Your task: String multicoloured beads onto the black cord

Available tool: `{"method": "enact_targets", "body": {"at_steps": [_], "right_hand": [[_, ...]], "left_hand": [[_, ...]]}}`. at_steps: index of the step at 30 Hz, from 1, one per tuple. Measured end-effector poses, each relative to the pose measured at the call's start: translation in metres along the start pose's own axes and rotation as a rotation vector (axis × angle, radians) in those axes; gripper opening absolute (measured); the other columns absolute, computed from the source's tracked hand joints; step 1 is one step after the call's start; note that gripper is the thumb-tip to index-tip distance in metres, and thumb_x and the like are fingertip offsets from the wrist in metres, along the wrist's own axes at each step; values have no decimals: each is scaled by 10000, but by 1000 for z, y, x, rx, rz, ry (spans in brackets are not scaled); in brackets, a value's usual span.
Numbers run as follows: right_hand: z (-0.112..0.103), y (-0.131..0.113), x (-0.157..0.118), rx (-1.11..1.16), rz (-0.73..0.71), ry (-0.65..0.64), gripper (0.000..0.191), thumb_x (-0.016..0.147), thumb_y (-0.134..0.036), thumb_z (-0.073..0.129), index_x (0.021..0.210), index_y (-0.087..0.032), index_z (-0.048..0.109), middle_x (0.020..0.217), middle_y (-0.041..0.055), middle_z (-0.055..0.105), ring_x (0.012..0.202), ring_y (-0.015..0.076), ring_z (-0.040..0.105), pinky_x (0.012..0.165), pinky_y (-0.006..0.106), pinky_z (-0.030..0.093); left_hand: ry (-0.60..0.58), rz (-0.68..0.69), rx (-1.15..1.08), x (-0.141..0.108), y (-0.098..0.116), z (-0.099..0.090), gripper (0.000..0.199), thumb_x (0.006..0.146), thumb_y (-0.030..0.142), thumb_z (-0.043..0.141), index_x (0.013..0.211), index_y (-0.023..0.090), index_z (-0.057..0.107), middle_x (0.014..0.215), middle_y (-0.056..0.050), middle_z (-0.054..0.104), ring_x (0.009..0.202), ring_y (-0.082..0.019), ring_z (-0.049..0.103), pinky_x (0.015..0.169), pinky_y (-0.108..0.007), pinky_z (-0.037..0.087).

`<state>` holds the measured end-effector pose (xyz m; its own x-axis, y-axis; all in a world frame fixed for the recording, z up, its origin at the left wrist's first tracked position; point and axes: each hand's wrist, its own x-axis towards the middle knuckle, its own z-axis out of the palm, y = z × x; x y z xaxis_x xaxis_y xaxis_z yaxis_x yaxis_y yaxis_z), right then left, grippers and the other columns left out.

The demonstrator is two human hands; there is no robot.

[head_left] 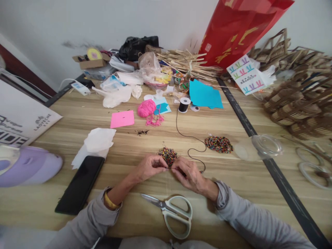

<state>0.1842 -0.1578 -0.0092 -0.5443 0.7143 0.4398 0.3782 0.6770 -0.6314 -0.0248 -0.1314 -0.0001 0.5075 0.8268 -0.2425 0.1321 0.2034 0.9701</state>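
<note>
Strand, thin, probably light and limp, best pinched near its tip, lies between left grip and right grip, fingertips of each closed on it, beads just beyond.

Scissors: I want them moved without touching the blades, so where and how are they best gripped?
Probably by the pale handle loops, coming from the person's right, with fingers through or around them. The scissors lie flat on the table, their blades pointing left, away from that grip, and the loops' wide openings offer room for the fingers.
</note>
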Motion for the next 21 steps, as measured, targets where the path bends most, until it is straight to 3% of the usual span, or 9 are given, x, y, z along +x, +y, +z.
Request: {"method": "enact_targets", "body": {"at_steps": [21], "right_hand": [[1,0,0,-8,8,-22,94,938,-174,459,886,-188,536,800,54,581,728,168,534,637,278,436]], "left_hand": [[-11,-15,9,-1,2,1,200,641,256,761,722,110,652,678,-17,646,634,-111,566,643,-230,436]]}}
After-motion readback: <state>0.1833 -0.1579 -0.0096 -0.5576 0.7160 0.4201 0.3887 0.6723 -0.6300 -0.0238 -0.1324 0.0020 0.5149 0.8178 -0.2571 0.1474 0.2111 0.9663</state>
